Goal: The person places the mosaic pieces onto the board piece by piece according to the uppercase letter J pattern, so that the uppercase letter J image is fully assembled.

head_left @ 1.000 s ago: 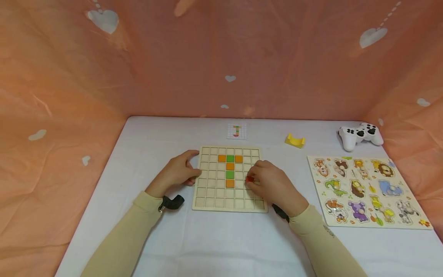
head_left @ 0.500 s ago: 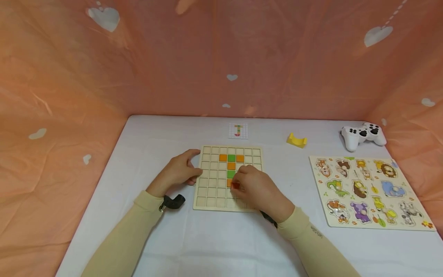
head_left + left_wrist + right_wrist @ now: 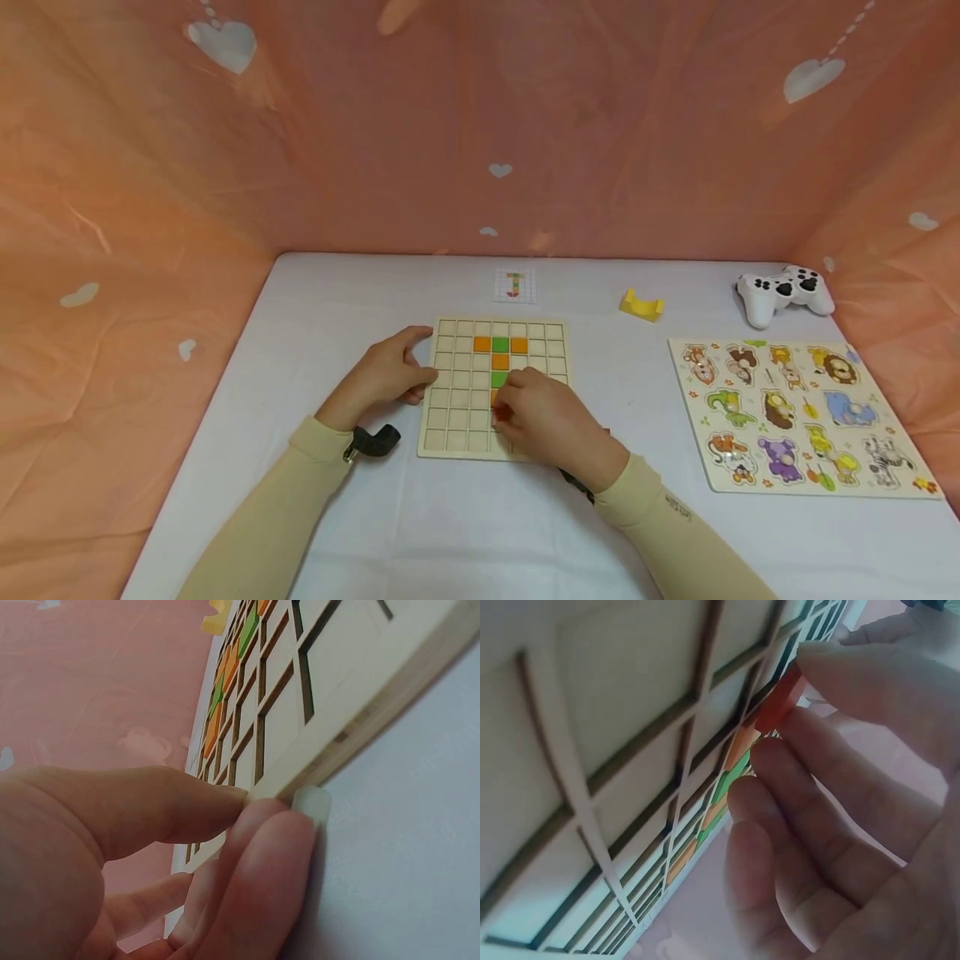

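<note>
A square wooden grid board (image 3: 457, 419) lies on the white tabletop. Orange tiles (image 3: 482, 344) and green tiles (image 3: 500, 344) sit in its cells, with three across and a column running down from the middle one. My left hand (image 3: 381, 372) holds the board's left edge, thumb on the rim (image 3: 289, 780) and fingers against its side. Over the column's lower end, my right hand (image 3: 558, 427) pinches a red tile (image 3: 778, 701) between thumb and fingertips, the tile tilted beside the lowest orange one. That hand covers the board's lower right part in the head view.
A small card (image 3: 515, 285) with a coloured J pattern lies behind the board. Further right are a yellow arch-shaped block (image 3: 641, 306), a white game controller (image 3: 785, 294) and an animal puzzle board (image 3: 798, 417). An orange curtain (image 3: 390, 150) surrounds the table's back and sides.
My right hand has carried the red tile leftward from the board's right side, then slightly down to the column's lower end. The left hand stays at the board's left edge.
</note>
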The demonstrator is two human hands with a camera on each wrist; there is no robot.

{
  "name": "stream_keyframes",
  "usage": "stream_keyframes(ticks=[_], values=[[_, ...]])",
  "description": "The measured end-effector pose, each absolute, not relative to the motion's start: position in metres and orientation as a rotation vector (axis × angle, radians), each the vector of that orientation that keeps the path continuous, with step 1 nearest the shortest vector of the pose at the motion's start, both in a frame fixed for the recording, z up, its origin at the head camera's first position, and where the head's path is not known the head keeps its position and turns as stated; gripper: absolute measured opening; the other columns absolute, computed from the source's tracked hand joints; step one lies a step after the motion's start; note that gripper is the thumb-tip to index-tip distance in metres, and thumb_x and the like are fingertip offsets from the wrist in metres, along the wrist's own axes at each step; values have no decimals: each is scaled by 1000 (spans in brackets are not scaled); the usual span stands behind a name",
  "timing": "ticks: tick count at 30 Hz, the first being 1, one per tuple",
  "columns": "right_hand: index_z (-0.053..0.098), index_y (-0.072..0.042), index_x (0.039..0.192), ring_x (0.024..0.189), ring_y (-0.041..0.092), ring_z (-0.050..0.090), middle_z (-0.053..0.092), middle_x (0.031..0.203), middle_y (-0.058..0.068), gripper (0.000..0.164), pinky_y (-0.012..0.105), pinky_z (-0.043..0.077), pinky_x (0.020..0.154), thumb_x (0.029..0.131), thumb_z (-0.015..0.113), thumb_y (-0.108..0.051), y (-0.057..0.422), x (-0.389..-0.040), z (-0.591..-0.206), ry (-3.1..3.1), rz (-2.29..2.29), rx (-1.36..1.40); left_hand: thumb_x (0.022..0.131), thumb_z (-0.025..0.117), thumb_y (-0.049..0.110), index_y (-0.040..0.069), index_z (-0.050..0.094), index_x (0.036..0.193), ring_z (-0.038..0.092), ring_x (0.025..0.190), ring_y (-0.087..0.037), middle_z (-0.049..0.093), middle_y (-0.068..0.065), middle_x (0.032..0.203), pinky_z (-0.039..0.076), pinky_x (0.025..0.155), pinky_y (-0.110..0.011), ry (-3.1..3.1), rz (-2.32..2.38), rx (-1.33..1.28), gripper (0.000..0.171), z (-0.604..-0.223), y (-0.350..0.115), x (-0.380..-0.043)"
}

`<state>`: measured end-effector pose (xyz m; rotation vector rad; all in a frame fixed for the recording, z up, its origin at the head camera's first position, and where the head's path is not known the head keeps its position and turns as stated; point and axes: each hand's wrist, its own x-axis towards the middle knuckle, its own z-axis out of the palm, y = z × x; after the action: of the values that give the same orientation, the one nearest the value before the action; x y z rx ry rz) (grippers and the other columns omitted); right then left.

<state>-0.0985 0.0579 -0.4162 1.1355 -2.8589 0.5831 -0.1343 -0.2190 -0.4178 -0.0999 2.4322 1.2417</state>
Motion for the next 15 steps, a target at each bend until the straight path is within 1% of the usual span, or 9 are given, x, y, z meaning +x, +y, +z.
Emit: stream_keyframes(ticks=[6, 15], values=[[80, -15, 89, 87, 15, 60, 66, 89, -5, 4, 28, 57, 73, 90, 83, -14, 57, -98, -417, -2859, 574, 1155, 96, 77, 18, 19, 39, 166, 72, 67, -18, 69, -10, 90, 64, 67, -30, 2422, 1252, -115, 79, -417, -219, -133], [78, -16, 88, 88, 15, 60, 65, 87, -6, 7, 27, 57, 73, 88, 84, -12, 56, -97, -417, -2842, 566, 1151, 97, 77, 18, 20, 39, 167, 72, 68, -18, 69, -11, 91, 64, 68, -30, 2421, 1250, -112, 79, -417, -219, -132]])
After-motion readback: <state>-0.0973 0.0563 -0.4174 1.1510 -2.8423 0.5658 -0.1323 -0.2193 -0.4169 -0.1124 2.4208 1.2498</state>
